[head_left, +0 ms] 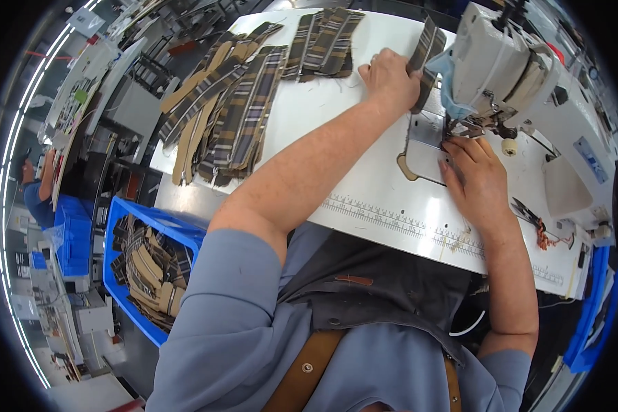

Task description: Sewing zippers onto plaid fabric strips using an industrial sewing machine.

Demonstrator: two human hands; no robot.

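From the head view, the work looks partly through, as far as can be judged. Two lots of striped fabric strips lie on the white worktop [364, 185]: a large fanned pile of strips [220, 110] at the left and a smaller stack of strips [325, 42] at the far edge. Whether these are sewn or waiting cannot be told. Beside the worktop, lower left, a blue crate [117, 226] holds many more of the same pieces, so a good deal seems left.

One striped strip [424, 55] is in hand at the white sewing machine [501, 62]. It rises from the left hand toward the machine head, its lower end near the metal needle plate [426, 141].

The left hand [390, 79] reaches well forward, forearm stretched diagonally across the worktop; its fingers are curled together, pinching the strip on its near side. The right hand [477, 178] lies palm down just in front of the needle, fingers pressed close together and flat on the plate, their tips right beside the presser foot. The right forearm comes straight up from the lower edge. Small snips [525, 209] lie on the worktop just right of that wrist.
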